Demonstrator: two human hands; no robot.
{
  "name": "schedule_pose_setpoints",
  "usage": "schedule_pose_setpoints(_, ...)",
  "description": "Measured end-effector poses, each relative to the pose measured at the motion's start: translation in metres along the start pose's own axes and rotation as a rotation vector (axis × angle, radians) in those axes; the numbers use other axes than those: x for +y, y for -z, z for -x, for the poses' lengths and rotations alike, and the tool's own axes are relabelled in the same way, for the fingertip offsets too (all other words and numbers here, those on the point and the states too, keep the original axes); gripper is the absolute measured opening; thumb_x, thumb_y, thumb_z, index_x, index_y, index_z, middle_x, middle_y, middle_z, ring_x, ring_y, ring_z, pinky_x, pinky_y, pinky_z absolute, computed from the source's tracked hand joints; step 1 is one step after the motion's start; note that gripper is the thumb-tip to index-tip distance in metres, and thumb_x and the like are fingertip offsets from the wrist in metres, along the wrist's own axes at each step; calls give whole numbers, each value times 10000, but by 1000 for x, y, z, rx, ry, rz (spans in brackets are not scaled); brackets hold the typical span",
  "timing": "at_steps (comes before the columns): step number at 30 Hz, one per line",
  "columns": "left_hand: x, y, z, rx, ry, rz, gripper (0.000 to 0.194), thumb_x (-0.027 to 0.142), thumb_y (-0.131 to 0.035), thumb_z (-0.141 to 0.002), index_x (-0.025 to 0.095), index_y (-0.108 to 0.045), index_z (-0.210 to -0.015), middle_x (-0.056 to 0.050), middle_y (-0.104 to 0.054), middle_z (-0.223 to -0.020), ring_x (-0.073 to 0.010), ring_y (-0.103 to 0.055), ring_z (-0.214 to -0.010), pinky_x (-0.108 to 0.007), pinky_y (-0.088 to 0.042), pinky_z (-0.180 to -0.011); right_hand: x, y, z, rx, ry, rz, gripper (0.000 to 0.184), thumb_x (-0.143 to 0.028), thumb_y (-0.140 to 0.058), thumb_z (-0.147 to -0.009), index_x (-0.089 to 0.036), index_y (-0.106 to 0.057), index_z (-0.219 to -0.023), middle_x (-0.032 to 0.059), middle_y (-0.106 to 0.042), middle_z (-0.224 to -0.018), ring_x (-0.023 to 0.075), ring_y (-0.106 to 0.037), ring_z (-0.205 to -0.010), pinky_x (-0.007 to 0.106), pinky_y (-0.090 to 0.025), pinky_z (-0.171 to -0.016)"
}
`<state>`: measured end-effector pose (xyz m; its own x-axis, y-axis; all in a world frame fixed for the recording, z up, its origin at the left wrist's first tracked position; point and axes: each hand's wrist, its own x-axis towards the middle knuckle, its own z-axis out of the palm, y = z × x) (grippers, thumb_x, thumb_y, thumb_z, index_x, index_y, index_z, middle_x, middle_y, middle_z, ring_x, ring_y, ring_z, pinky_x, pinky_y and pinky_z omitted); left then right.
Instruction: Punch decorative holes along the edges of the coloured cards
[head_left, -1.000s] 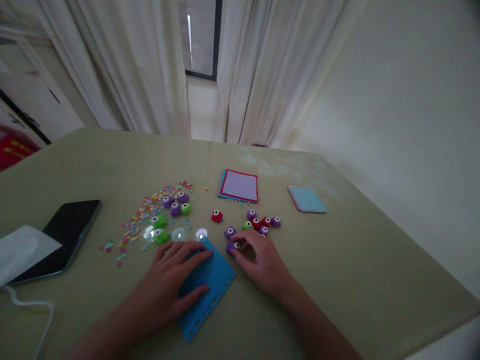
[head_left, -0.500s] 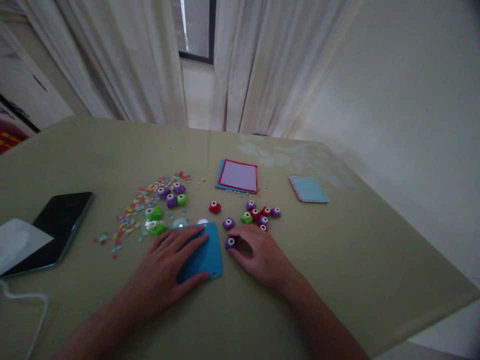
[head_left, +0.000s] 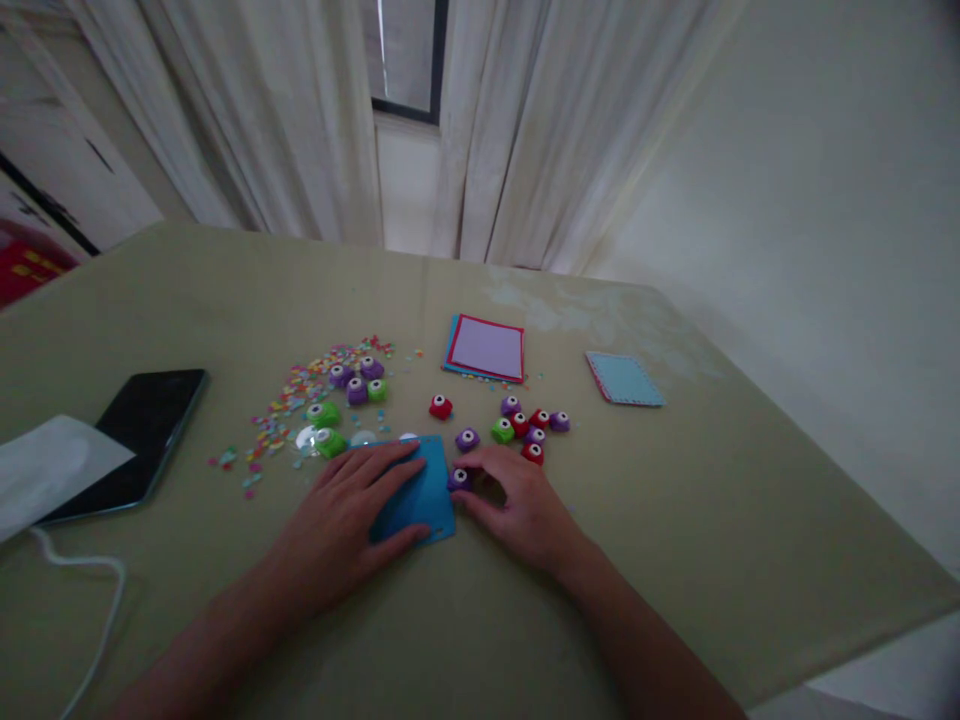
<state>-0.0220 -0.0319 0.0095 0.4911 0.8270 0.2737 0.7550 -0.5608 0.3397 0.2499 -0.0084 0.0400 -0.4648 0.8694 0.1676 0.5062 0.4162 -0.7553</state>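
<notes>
My left hand lies with its fingers spread on a blue square card, hiding much of it. Between the thumb and index finger of my right hand is a small purple toy figure with one eye, upright at the card's right edge. Just beyond it stands another purple one-eyed figure, with a red one farther back. A cluster of purple, red and green figures sits past my right knuckles. Behind my left hand are two green figures and clear round pieces.
Colourful confetti bits are scattered at the left, beside more purple and green figures. Farther back lie stacked square cards and a light blue card. A dark tablet, white tissue and white cable are at left.
My right hand has brought the purple figure slightly left, against the blue card's edge. My left hand stays on the card. The whole view has shifted a little.
</notes>
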Motion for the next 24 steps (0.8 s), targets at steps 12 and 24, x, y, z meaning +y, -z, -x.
schedule_pose_setpoints(12,2,-5,0,55,8,-50,612,645,-576,-1051,273,-548,-1535,-90,-588,-1593,-343,-594,-1388,-537,-458,-1145,-5,7,0,-87,33,-4,278,-187,-811,-905,-199,-751,-1176,69,-784,-1113,230,-706,-1004,342,-533,-915)
schedule_pose_setpoints(24,3,-7,-1,68,30,-88,631,628,-559,-1062,238,-538,-1558,-106,-589,-1593,-348,-587,-1400,-549,-461,-1151,-3,9,0,-158,92,-58,235,-194,-786,-931,-204,-769,-1166,71,-784,-1153,220,-706,-1075,340,-538,-995)
